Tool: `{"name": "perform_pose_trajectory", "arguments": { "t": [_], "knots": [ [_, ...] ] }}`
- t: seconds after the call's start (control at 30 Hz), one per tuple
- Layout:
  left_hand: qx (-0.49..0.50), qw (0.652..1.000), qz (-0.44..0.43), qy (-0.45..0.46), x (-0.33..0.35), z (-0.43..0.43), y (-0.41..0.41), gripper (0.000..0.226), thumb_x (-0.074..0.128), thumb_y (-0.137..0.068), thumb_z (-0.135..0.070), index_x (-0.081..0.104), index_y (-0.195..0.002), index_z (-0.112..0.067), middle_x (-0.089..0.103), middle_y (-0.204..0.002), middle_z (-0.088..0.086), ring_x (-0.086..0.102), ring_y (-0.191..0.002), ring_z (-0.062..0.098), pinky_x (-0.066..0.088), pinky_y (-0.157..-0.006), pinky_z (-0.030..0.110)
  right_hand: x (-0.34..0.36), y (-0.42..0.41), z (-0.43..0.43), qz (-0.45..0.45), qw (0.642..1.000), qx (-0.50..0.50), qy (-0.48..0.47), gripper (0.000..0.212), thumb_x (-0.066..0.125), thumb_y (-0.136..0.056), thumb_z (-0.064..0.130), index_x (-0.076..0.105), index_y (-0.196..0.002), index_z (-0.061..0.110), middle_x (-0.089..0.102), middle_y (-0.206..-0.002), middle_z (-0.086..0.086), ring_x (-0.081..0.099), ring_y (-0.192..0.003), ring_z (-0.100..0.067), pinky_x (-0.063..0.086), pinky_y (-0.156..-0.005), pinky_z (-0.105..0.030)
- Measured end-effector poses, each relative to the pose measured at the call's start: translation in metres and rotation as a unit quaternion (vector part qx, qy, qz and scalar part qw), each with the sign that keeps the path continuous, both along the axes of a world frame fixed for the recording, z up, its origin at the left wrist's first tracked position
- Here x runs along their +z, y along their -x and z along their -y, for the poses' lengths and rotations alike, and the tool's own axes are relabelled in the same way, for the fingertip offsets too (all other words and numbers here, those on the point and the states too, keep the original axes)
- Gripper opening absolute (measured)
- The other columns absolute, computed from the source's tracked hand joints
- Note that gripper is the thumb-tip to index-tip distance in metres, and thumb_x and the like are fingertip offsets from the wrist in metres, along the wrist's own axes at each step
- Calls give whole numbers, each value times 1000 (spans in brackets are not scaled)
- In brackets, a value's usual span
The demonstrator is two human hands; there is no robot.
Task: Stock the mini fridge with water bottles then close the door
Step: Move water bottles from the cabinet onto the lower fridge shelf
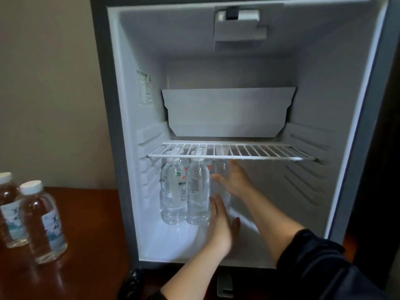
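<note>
The mini fridge [121, 126] stands open, with a white wire shelf [259, 158] across its middle. Below the shelf, at the left, two clear water bottles [174, 191] [198, 191] stand upright side by side, and more caps show behind them. My right hand [234, 180] holds a third water bottle [220, 167] just right of them, thumb across its front and fingers behind. My left hand [220, 224] is flat with straight fingers beside the lower part of that bottle, which the two hands largely hide.
Two more capped bottles [9, 208] [43, 221] with blue-and-white labels stand on the brown wooden table [86, 245] left of the fridge. The right half of the lower compartment and the top of the shelf hold nothing. The dark door edge [387, 105] runs along the right.
</note>
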State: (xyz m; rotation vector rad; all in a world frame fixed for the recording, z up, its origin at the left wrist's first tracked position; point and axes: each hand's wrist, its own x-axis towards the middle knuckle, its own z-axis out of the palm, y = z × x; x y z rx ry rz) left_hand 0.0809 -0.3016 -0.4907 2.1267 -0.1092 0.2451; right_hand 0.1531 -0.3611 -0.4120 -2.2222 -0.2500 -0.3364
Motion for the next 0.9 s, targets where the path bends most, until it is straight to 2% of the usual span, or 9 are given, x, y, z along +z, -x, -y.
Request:
{"name": "perform_pose_trajectory", "arguments": {
  "t": [0.07, 0.1, 0.17, 0.27, 0.33, 0.53, 0.63, 0.8, 0.9],
  "knots": [
    [-4, 1000, -2, -7, 0, -1, -4, 78, 45, -96, -18, -14, -146, -7, -20, -156, 9, -11, -146, 19, -1, -114, 24, -1, -4, 0, -11, 1000, 15, -20, 55, 66, -87, 18, 41, -135, 8, 54, -123, -7, 51, -94, -12, 36, -51, 0],
    [-4, 1000, -2, -8, 1, -2, -5, 78, 45, -96, -18, -14, -146, -7, -20, -156, 9, -11, -146, 19, -2, -114, 24, -2, -6, 0, -11, 999, 18, -29, 55, 66, -87, 17, 41, -136, 8, 54, -126, -7, 50, -94, -11, 35, -49, 0],
    [-7, 1000, -4, -13, 2, -3, -7, 78, 45, -96, -19, -14, -146, -8, -20, -156, 9, -11, -146, 18, -2, -114, 24, -4, -10, -1, -4, 1000, 13, -24, 56, 67, -87, 22, 42, -136, 12, 52, -132, -5, 53, -109, -14, 38, -65, -6],
    [-14, 1000, -19, -11, 5, -3, -10, 78, 45, -97, -19, -15, -146, -8, -20, -156, 9, -12, -146, 19, -1, -115, 26, -7, -13, -3, -9, 1000, 8, -25, 61, 68, -85, 31, 40, -137, 15, 49, -138, -6, 49, -125, -24, 43, -97, -29],
    [-17, 999, -28, -12, 8, -5, -9, 78, 44, -97, -19, -15, -146, -9, -20, -156, 9, -10, -146, 20, 0, -115, 27, -6, -13, -4, -23, 999, 4, -24, 66, 67, -85, 33, 36, -140, 15, 46, -141, -8, 47, -128, -27, 42, -103, -36],
    [-38, 998, -49, -28, 7, -13, 11, 75, 46, -96, -20, -6, -149, -19, 4, -159, 3, 17, -145, 19, 16, -115, 26, -7, -2, 3, -81, 996, 17, -30, 71, 66, -87, 26, 24, -142, 13, 47, -138, -10, 52, -118, -24, 45, -91, -29],
    [-71, 996, -42, -41, 11, -23, 24, 69, 48, -95, -23, 6, -150, -19, 12, -158, -1, 17, -145, 15, 16, -115, 23, -11, 16, 7, -60, 998, -13, -3, 57, 61, -89, 28, 31, -134, 9, 54, -128, -11, 55, -107, -23, 42, -79, -28],
    [-75, 994, -50, -61, 31, -45, 51, 59, 47, -95, -28, 22, -147, -16, 29, -153, 0, 30, -140, 16, 23, -115, 26, 1, 55, 10, -9, 995, -36, 89, 45, 58, -90, 31, 47, -129, 14, 62, -117, -9, 60, -106, -30, 45, -80, -32],
    [-66, 995, -57, -56, 42, -64, 76, 57, 48, -95, -26, 24, -146, -12, 35, -150, 8, 35, -137, 18, 27, -107, 21, 9, 79, 7, -6, 991, 3, 131, 28, 58, -89, 25, 64, -104, 2, 65, -91, -15, 60, -84, -29, 45, -74, -33]
  ]
}}
